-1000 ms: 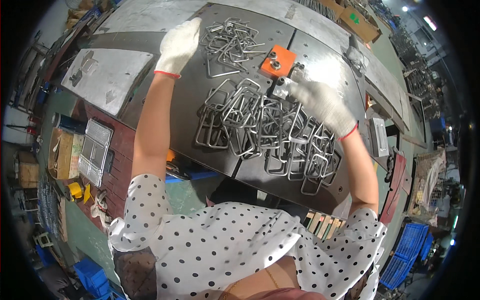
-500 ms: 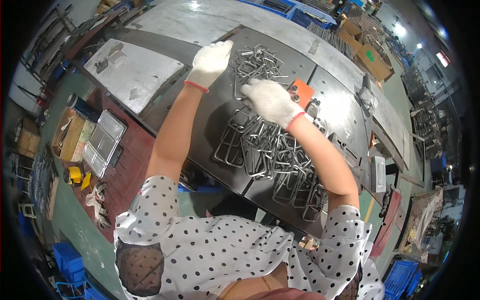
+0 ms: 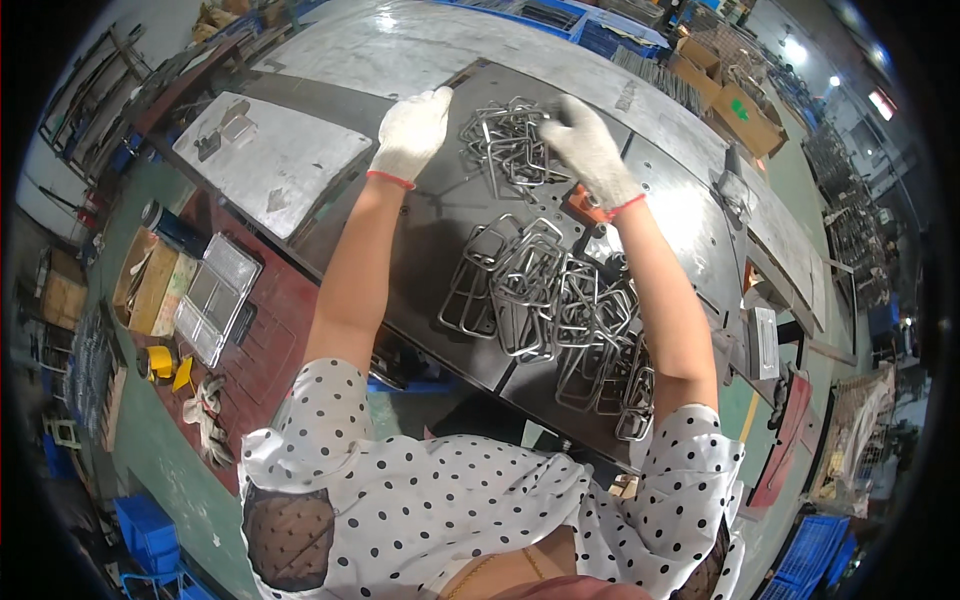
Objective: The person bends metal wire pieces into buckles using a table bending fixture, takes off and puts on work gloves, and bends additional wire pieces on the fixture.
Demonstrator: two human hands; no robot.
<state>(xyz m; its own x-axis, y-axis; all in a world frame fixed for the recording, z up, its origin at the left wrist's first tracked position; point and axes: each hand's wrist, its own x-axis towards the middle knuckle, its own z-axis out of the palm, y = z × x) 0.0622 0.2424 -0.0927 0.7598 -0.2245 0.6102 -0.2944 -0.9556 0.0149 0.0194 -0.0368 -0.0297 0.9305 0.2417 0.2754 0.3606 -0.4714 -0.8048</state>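
My left hand (image 3: 412, 132), in a white knit glove with a red cuff, is over the far left part of the steel table (image 3: 420, 230). Its fingers are curled closed; whatever they may hold is hidden. My right hand (image 3: 592, 155), gloved alike, hovers at the right edge of the far pile of bent metal wire frames (image 3: 505, 140). Motion smears its fingers, so I cannot tell whether they grip a frame. A second, larger heap of wire frames (image 3: 530, 300) lies nearer me, below my right hand. An orange block (image 3: 585, 205) is partly covered by my right wrist.
At the left lies a flat metal plate (image 3: 290, 150) with small metal pieces on it. A red board (image 3: 270, 340) below it bears a metal tray (image 3: 215, 300), a yellow tape roll (image 3: 157, 362) and spare gloves (image 3: 205, 415). A grey tool (image 3: 733, 185) lies at the right.
My right hand has moved away from me and to the right, from between the heaps to the far pile's edge. My left hand has barely moved.
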